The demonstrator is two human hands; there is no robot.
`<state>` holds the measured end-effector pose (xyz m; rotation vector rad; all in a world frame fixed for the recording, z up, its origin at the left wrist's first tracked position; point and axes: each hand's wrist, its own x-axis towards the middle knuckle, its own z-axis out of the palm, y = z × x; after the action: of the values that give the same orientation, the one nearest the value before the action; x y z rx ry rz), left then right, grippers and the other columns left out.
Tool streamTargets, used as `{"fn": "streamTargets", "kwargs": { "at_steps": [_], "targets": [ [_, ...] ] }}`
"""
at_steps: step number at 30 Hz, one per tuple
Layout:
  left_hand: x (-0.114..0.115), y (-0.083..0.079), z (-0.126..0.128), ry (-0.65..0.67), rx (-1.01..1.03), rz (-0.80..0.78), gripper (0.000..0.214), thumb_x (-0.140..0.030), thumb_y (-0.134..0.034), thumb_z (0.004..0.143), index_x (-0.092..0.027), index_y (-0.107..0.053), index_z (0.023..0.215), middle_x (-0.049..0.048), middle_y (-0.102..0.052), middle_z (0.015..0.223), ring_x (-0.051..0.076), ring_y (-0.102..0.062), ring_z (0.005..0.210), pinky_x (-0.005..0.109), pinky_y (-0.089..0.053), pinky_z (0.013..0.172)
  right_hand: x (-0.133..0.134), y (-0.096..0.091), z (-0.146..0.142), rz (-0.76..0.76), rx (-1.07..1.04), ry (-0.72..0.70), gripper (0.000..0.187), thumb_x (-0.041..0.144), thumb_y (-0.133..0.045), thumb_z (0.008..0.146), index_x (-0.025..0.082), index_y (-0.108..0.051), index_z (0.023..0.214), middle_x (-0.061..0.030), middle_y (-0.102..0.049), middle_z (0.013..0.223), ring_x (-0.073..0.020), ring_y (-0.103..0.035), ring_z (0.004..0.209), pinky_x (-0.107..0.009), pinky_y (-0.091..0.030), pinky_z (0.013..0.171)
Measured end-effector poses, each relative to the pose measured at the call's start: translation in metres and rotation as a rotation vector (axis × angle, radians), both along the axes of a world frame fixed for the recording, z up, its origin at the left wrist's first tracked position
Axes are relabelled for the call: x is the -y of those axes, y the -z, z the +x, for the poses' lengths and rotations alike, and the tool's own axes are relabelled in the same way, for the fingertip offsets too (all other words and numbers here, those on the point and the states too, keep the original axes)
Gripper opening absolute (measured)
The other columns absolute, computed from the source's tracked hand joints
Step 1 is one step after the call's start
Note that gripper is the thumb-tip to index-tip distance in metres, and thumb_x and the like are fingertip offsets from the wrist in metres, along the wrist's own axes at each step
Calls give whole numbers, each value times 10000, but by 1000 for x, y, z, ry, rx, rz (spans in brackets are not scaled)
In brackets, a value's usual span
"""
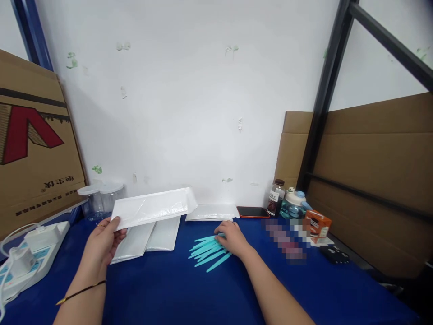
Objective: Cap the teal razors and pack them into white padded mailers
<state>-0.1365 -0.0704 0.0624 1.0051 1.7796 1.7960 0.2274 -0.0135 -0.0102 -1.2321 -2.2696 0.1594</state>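
Observation:
My left hand [103, 241] grips the near left corner of a white padded envelope [154, 207] and holds it lifted above the blue table [176, 289]. More white envelopes [149, 237] lie flat under it. My right hand [232, 238] rests on a fanned pile of several turquoise plastic sticks [206, 253], fingers curled over their far ends. Whether it has taken hold of one, I cannot make out.
A white power strip [25, 262] with plugs sits at the left edge, clear jars [99, 198] behind it. A phone in a red case [253, 212], a brown bottle [275, 197], a water bottle [293, 204] and an orange box [318, 225] stand at the right. Cardboard lines both sides.

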Motion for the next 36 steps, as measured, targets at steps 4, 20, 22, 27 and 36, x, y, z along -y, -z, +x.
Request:
{"fn": "streamTargets", "kwargs": {
  "at_steps": [4, 20, 22, 27, 36],
  "targets": [
    [-32, 17, -3, 116, 382, 58, 158, -159, -578, 708, -172, -503, 846, -67, -539, 591, 30, -509, 438, 128, -446, 457, -3, -1, 4, 33, -93, 59, 121, 241, -585, 803, 246, -667, 892, -21, -623, 931, -189, -524, 944, -303, -321, 816],
    [-71, 51, -49, -183, -654, -462, 618, -386, -511, 766, -60, -419, 1283, 203, -593, 1140, 342, -511, 1131, 422, -438, 909, -15, -3, 41, -76, -112, 117, 197, 140, -517, 780, 234, -680, 838, -22, -642, 872, -172, -566, 834, -271, -378, 735],
    [-70, 47, -41, -247, -708, -439, 624, -407, -505, 766, -69, -422, 1284, 230, -537, 1207, 374, -455, 1177, 472, -421, 910, -14, -3, 40, -111, -106, 72, 206, 131, -532, 761, 239, -680, 855, -20, -639, 887, -172, -565, 844, -273, -386, 744],
    [-58, 29, 36, 177, -815, -200, 475, -409, -426, 795, -156, -519, 1186, 109, -608, 1126, 255, -572, 1019, 373, -464, 872, -12, 1, 33, -199, -138, -54, 288, 237, -558, 795, 269, -646, 1067, -45, -616, 1064, -204, -544, 981, -310, -405, 840],
    [-28, 66, 174, 1125, -1123, -220, 611, -541, -353, 866, -222, -338, 1387, 91, -253, 1485, 271, -145, 1382, 458, -177, 1115, -5, 0, 26, -274, -88, -173, 181, 257, -669, 724, 246, -734, 894, -14, -639, 834, -132, -566, 691, -216, -419, 619]
  ]
}}
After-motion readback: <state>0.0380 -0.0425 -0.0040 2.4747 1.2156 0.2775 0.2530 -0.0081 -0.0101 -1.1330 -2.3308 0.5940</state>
